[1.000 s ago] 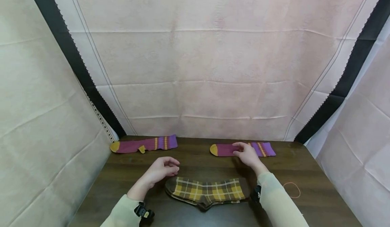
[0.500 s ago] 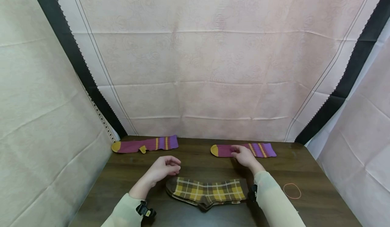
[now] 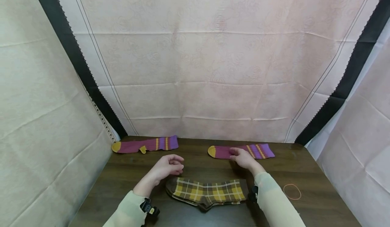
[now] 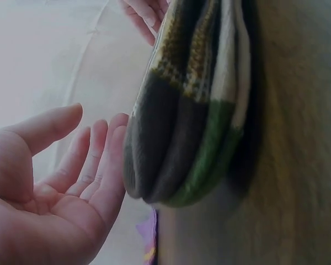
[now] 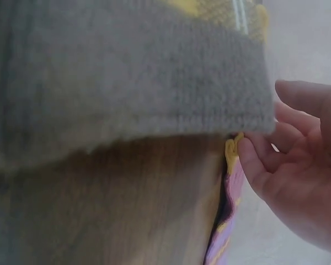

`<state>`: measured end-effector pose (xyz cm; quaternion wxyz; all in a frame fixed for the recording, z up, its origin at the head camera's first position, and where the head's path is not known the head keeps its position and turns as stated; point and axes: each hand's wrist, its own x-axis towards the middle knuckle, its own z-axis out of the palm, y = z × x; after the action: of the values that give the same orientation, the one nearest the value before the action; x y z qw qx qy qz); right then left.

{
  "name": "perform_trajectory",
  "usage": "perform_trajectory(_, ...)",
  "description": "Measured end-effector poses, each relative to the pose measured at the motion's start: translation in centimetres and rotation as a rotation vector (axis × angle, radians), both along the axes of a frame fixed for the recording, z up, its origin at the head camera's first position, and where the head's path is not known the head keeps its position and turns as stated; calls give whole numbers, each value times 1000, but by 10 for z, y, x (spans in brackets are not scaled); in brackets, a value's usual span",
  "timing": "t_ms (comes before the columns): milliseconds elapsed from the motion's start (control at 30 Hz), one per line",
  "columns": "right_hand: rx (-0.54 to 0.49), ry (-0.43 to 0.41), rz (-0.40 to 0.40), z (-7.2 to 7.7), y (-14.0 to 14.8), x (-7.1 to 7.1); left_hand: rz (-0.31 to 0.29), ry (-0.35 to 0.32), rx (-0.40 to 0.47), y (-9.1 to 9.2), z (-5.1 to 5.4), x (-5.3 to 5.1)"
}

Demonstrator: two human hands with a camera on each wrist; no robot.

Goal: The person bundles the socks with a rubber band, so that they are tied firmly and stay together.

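A stack of several socks lies near the middle of the table, a yellow plaid sock (image 3: 210,190) with dark ends on top; green-toed and cream socks (image 4: 216,138) show lower in the left wrist view. My left hand (image 3: 167,167) hovers beside its left end, fingers loosely bent, holding nothing. Behind the stack, my right hand (image 3: 244,159) rests its fingertips on a maroon and purple striped sock (image 3: 222,152) with a yellow toe. Its thumb stands apart from the fingers (image 5: 255,165) in the right wrist view. That hand hides part of the sock.
A matching striped sock (image 3: 131,146) lies flat at the back left, its yellow heel toward me. An orange rubber band (image 3: 291,192) lies right of the right forearm. Pale cloth walls (image 3: 213,84) enclose the brown wooden table (image 3: 103,189) behind and at both sides.
The right striped sock has shifted slightly left and turned a little under my right hand, which moved a bit left and nearer. My left hand has drifted slightly right.
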<state>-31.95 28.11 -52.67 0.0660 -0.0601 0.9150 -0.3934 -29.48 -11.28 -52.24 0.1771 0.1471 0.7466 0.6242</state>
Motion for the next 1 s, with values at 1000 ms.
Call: perform_trajectory(1000, -220, -194, 238, 6, -23, 23, 69, -42, -134, 68, -18, -33)
